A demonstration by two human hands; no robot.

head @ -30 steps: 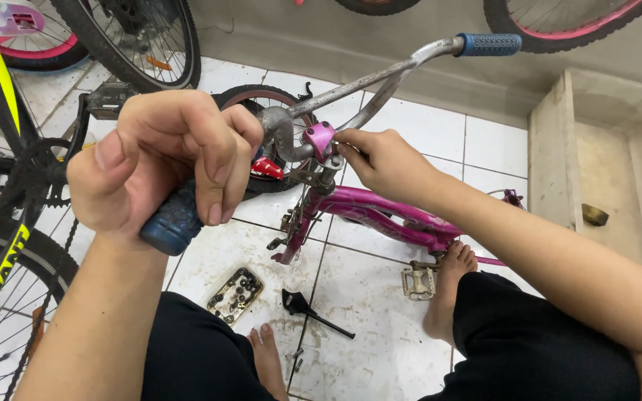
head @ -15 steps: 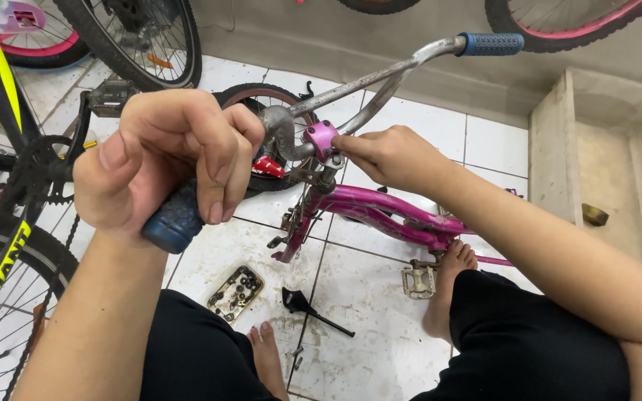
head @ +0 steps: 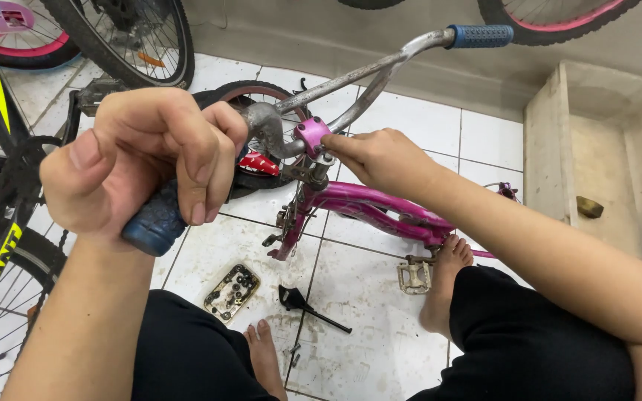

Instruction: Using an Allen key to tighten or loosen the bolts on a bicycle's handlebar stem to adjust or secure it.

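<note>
The left hand (head: 143, 160) is wrapped tight round a knobbly blue rubber grip (head: 154, 223) at the near left; the right hand (head: 380, 160) pinches at the glossy pink stem (head: 311, 135) of the scuffed grey handlebar (head: 365, 70); on the tiled floor (head: 380, 334), a small tray (head: 232, 291) holds dark bits

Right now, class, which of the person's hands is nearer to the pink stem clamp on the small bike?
Right. The right hand has its fingertips at the pink stem clamp. The left hand is farther off, wrapped round the blue handlebar grip to the clamp's left.
</note>
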